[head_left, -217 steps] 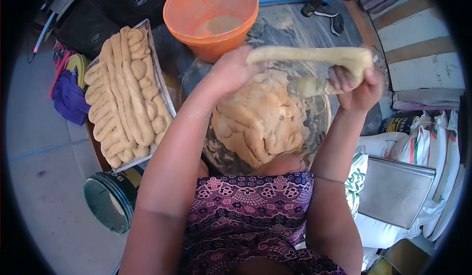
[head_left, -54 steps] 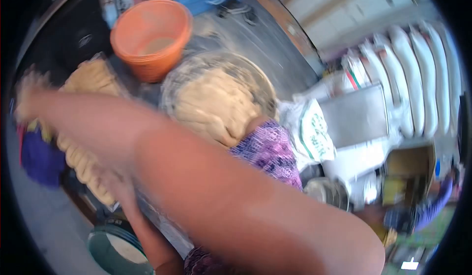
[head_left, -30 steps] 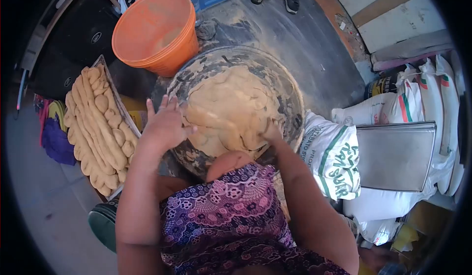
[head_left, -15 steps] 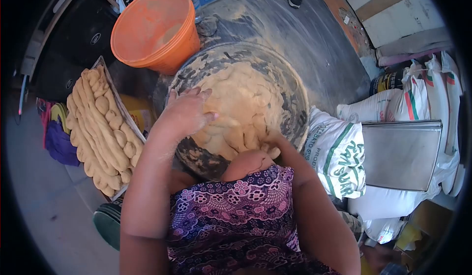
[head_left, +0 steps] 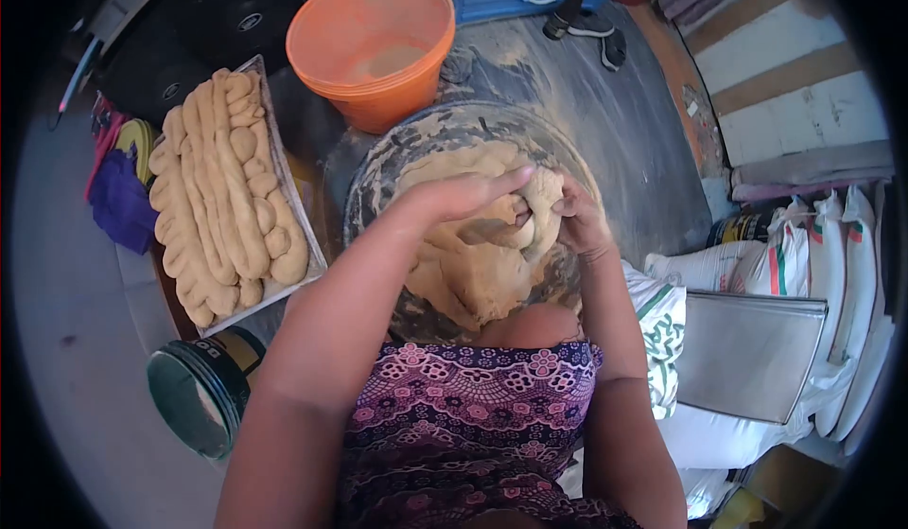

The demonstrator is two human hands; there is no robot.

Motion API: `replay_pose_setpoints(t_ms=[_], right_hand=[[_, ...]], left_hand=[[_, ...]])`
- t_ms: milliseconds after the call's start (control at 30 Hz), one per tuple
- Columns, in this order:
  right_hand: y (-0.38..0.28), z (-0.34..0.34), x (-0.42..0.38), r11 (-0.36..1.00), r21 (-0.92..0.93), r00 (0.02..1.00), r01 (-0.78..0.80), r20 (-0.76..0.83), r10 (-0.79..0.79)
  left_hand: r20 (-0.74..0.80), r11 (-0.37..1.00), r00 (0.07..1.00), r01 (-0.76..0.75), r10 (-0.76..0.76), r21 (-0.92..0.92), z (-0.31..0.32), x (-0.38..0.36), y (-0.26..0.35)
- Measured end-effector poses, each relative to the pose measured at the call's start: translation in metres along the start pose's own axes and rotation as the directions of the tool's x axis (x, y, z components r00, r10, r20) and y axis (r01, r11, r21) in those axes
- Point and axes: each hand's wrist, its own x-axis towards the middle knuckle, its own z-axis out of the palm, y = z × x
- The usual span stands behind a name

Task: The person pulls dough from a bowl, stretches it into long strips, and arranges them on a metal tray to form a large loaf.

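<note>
Currently, as I view the work remotely through the head camera, both hands meet over the right part of the basin, which holds a broad dough mass. A paler piece of dough is raised between them; I cannot tell whether its lower end touches the mass.

Left hand: fingers closed on the piece's left side, the uppermost extended along its top edge, other fingertips showing lower down. Right hand: fingers bent inward, pinching the right edge.

Compare the frame half a second earlier, where I see the hands well apart: the left lies with spread fingers over the left part of the mass, the right low at its near right side. In the oldest frame, a long strip is stretched between them; the present piece is shorter and more compact.

My view has also shifted. The orange tub, beyond the basin, sits farther right in it, and the green bucket, near the tray's lower end, shows more fully. The white sack beside the right arm shows less of its green lettering. Left of the basin, the tray bears rows of shaped dough, as in the preceding frame.
</note>
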Motion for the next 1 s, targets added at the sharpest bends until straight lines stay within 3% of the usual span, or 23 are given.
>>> replay_pose_setpoints(t_ms=[33,67,100,167,200,267,333,400,433,467,500,533,567,600,633,667,733,867,933,967,1000], right_hand=[[-0.011,0.012,0.006,0.998,-0.048,0.999,0.038,-0.003,-0.038],[-0.02,0.025,0.011,0.992,-0.094,0.997,0.079,-0.007,-0.08],[-0.028,0.041,0.016,0.981,-0.107,0.982,0.163,-0.083,-0.172],[-0.038,0.051,0.028,0.974,-0.204,0.98,0.097,-0.148,-0.129],[-0.04,0.055,0.032,0.958,-0.286,0.969,0.019,-0.23,-0.088],[-0.038,0.061,0.033,0.935,-0.355,0.983,0.011,-0.165,-0.075],[-0.03,0.064,0.039,0.908,-0.42,0.994,0.009,-0.098,-0.055],[-0.022,0.077,0.049,0.927,-0.324,0.958,0.19,-0.144,-0.247],[-0.029,0.08,0.049,0.95,-0.212,0.96,0.229,-0.115,-0.257],[-0.035,0.083,0.052,0.95,-0.213,0.96,0.227,-0.113,-0.255],[-0.042,0.081,0.057,0.938,-0.122,0.931,0.324,-0.137,-0.339],[-0.051,0.08,0.061,0.908,-0.034,0.893,0.418,-0.169,-0.418],[-0.064,0.081,0.064,0.908,-0.036,0.893,0.418,-0.169,-0.418],[-0.079,0.082,0.066,0.891,0.13,0.899,0.436,-0.024,-0.437],[-0.094,0.086,0.067,0.859,0.293,0.876,0.42,0.118,-0.468],[-0.109,0.092,0.067,0.86,0.29,0.875,0.421,0.121,-0.469],[-0.136,0.105,0.066,0.809,0.379,0.806,0.448,0.219,-0.549],[-0.174,0.119,0.053,0.759,0.494,0.755,0.425,0.269,-0.598],[-0.189,0.119,0.043,0.71,0.53,0.702,0.463,0.269,-0.659],[-0.196,0.117,0.039,0.691,0.562,0.689,0.454,0.271,-0.672],[-0.204,0.113,0.034,0.69,0.562,0.687,0.455,0.271,-0.674]], left_hand=[[0.043,0.949,0.986,-0.146,0.164,-0.279,0.003,-0.001,0.006],[0.042,0.803,0.942,-0.26,0.333,-0.535,0.005,-0.003,0.013],[0.031,0.802,0.94,-0.273,0.34,-0.531,0.006,-0.004,0.02],[-0.279,0.736,0.875,-0.484,0.396,-0.474,0.007,-0.008,0.03],[-0.284,0.732,0.872,-0.489,0.398,-0.474,0.005,-0.009,0.03],[-0.363,0.456,0.811,-0.565,0.458,-0.687,-0.003,-0.007,0.031],[-0.362,0.434,0.825,-0.543,0.434,-0.719,-0.01,-0.009,0.031],[-0.339,0.388,0.86,-0.481,0.381,-0.786,-0.017,-0.01,0.029],[-0.343,0.386,0.859,-0.484,0.379,-0.785,-0.022,-0.008,0.027],[-0.312,0.518,0.851,-0.51,0.423,-0.687,-0.026,-0.005,0.025],[-0.272,0.633,0.845,-0.528,0.461,-0.567,-0.027,-0.002,0.022],[-0.272,0.631,0.844,-0.528,0.462,-0.568,-0.025,0.0,0.018],[-0.129,0.774,0.838,-0.54,0.53,-0.33,-0.022,0.002,0.013],[0.026,0.834,0.835,-0.548,0.55,-0.057,-0.02,0.0,0.012],[-0.091,0.835,0.834,-0.549,0.545,-0.035,-0.015,-0.003,0.012],[-0.093,0.832,0.831,-0.553,0.548,-0.034,-0.014,-0.002,0.014],[-0.314,0.843,0.795,-0.536,0.519,0.034,-0.012,0.003,0.016],[-0.381,0.784,0.727,-0.62,0.571,-0.008,-0.011,0.013,0.012],[-0.419,0.761,0.788,-0.585,0.451,-0.28,-0.013,0.008,0.015],[-0.418,0.762,0.788,-0.585,0.452,-0.279,-0.014,0.01,0.013],[-0.457,0.671,0.804,-0.58,0.38,-0.462,-0.016,0.012,0.008]])
